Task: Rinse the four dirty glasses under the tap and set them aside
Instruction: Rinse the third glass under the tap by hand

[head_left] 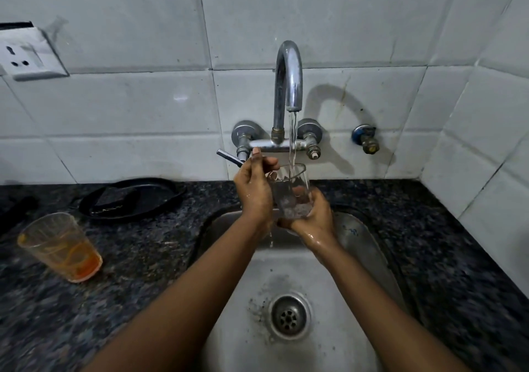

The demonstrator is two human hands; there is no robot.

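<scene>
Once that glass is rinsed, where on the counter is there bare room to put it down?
The dark counter right of the sink, running to the tiled corner, shows bare. The left side is fuller: a dirty glass with orange dregs and a black tray behind it, with a bare patch between them and the sink.

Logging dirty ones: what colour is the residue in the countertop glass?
Orange, in the glass at left, head view.

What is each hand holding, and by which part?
The right hand grips the clear glass at its base; the left hand holds its rim.
</scene>
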